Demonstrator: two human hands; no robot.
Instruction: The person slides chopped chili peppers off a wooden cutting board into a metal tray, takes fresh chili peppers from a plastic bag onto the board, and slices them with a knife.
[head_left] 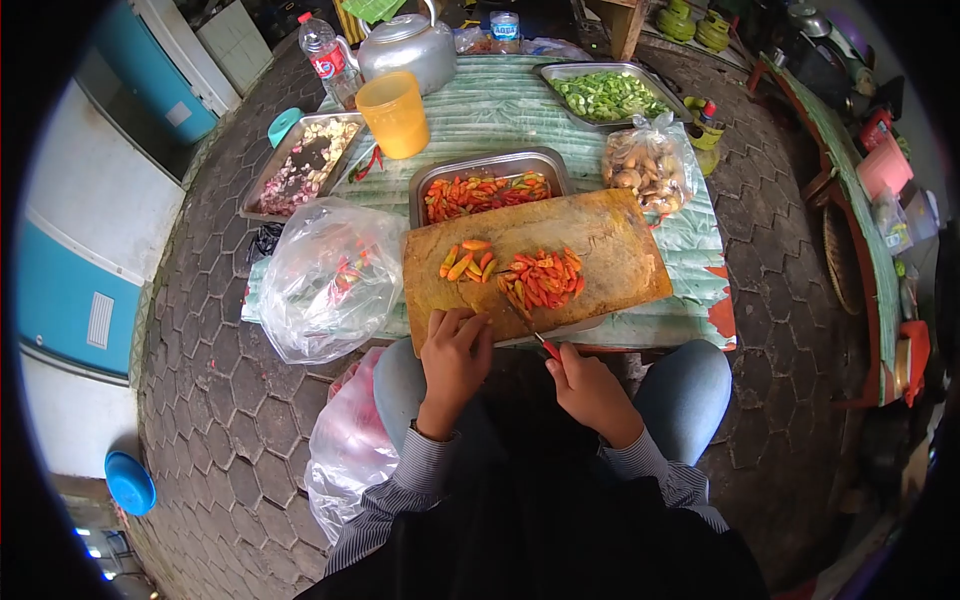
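Note:
A worn wooden cutting board (610, 250) lies at a slant in front of me. On it are a small group of whole orange and yellow chilies (468, 262) and, to their right, a heap of cut red chilies (543, 280). My right hand (592, 390) grips a knife (550, 347) by its red handle, its blade reaching over the board to the heap's lower left. Bent fingers bring my left hand (456, 356) to the board's front edge, below the whole chilies. Whatever those fingers may hold is hidden.
Behind the board stands a metal tray of chilies (490, 197). Left are a clear plastic bag (325, 280), a tray of sliced onions (300, 165), an orange pitcher (393, 115) and a kettle (407, 52). Right are bagged mushrooms (648, 165) and a tray of chopped greens (610, 95).

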